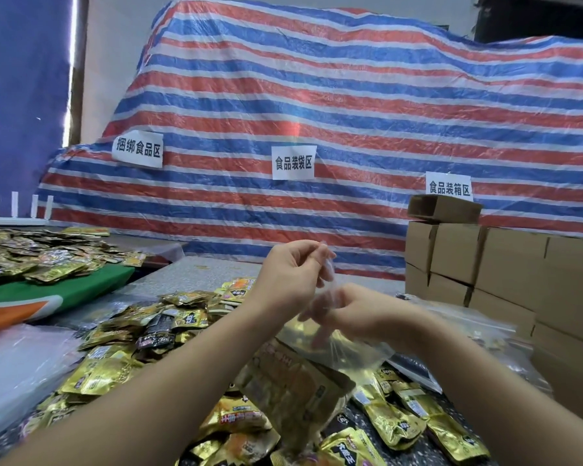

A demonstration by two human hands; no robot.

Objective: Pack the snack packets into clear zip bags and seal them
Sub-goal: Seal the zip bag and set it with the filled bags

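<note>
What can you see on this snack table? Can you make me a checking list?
Surface: grey speckled table, mostly covered.
Job's things: clear zip bag holding packets, held up; loose snack packets heaped below.
Clutter: spare clear bags on the right; green cloth on the left.
Grippers: left hand pinches the bag's top; right hand grips the bag.
Cables: nothing seen.
Surroundings: striped tarp with three paper signs; cardboard boxes stacked on the right.
</note>
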